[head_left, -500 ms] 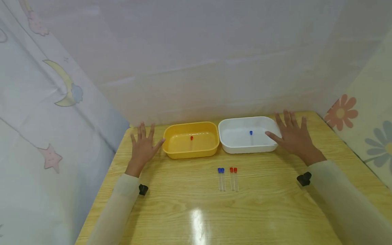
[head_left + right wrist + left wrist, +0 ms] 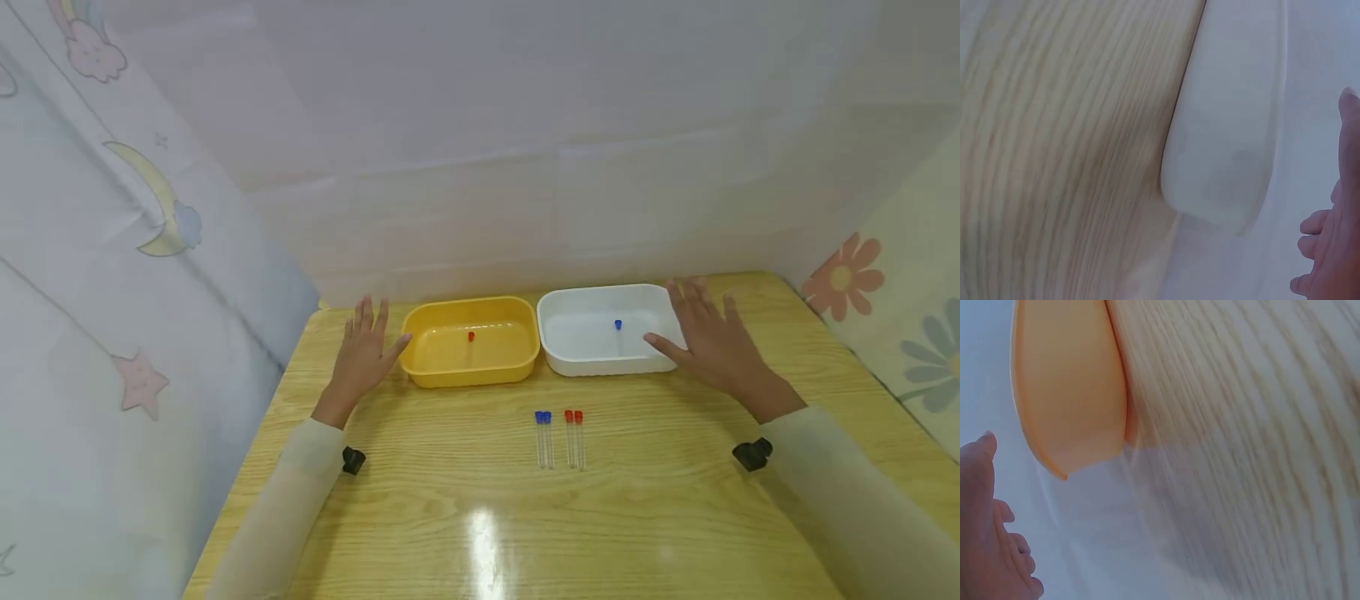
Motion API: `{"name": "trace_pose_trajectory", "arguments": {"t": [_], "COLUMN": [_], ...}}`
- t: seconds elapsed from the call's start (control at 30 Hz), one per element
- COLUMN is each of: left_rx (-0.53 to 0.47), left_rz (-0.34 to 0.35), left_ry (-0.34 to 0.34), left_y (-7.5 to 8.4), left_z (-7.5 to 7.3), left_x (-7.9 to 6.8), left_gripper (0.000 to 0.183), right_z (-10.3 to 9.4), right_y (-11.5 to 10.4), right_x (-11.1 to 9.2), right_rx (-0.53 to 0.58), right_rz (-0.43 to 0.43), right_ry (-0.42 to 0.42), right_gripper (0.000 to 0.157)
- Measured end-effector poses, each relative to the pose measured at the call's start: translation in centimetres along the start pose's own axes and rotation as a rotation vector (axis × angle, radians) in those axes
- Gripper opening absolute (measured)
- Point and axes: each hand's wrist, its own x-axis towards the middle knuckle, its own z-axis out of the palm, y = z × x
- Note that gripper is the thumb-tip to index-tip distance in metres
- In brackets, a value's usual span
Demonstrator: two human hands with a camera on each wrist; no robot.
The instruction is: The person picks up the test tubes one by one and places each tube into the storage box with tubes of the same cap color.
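My left hand (image 2: 362,358) hovers beside the left end of a yellow tray (image 2: 468,377), fingers spread and holding nothing. In the left wrist view the thumb stands apart from the tray's wall (image 2: 1072,387). My right hand (image 2: 712,346) is spread over the right end of a white tray (image 2: 611,367), also holding nothing. A red-capped tube (image 2: 471,337) lies in the yellow tray and a blue-capped tube (image 2: 618,325) in the white one. On the table in front lie two blue-capped tubes (image 2: 543,437) and two red-capped tubes (image 2: 574,437), side by side.
The trays stand side by side near the back edge of the wooden table (image 2: 420,492). A pale cloth (image 2: 480,167) hangs behind it, with patterned sheets (image 2: 161,333) at the sides. A dark wrist device (image 2: 752,454) sits at each sleeve.
Both hands have shifted slightly inward, the left to the right and the right a little to the left. The trays and tubes keep their places.
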Motion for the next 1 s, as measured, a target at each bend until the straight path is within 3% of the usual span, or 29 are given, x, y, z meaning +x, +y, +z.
{"name": "trace_pose_trajectory", "arguments": {"t": [0.13, 0.4, 0.67, 1.0], "left_rx": [-0.007, -0.033, 0.0, 0.024], "left_rz": [0.011, 0.038, 0.036, 0.033], "left_ry": [-0.007, -0.036, -0.065, -0.132], "left_y": [0.5, 1.6, 2.3, 3.1], "left_z": [0.1, 0.3, 1.0, 1.2], "left_x": [-0.1, 0.0, 0.2, 0.1], "left_gripper": [0.085, 0.084, 0.089, 0.09], "right_z": [-0.6, -1.8, -1.7, -2.3], "right_y": [-1.2, -3.9, -6.2, -8.6], "right_x": [-0.2, -0.8, -1.9, -2.8], "right_rx": [0.069, 0.016, 0.014, 0.235], "right_rz": [-0.024, -0.106, -0.186, -0.164], "right_ry": [0.005, 0.008, 0.018, -0.059], "right_gripper": [0.09, 0.095, 0.09, 0.086]}}
